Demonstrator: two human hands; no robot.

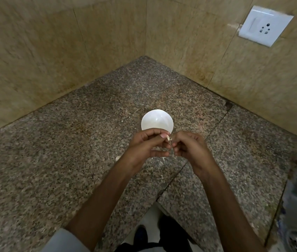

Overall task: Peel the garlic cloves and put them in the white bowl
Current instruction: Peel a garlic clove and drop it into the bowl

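A: Where is the garlic clove (168, 138)?
B: Pinched between the curled fingers of the left hand (144, 146) and the right hand (189, 148), over the desk (71, 160).
A: And the white bowl (156, 120)?
B: Upright on the desk, just beyond the hands; a scrap of peel (163, 160) shows below them.

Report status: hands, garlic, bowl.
Mid-peel: garlic clove pinched between left hand and right hand. Just beyond them, white bowl, looks empty. By the left wrist, second clove on the counter. Nothing in the way.
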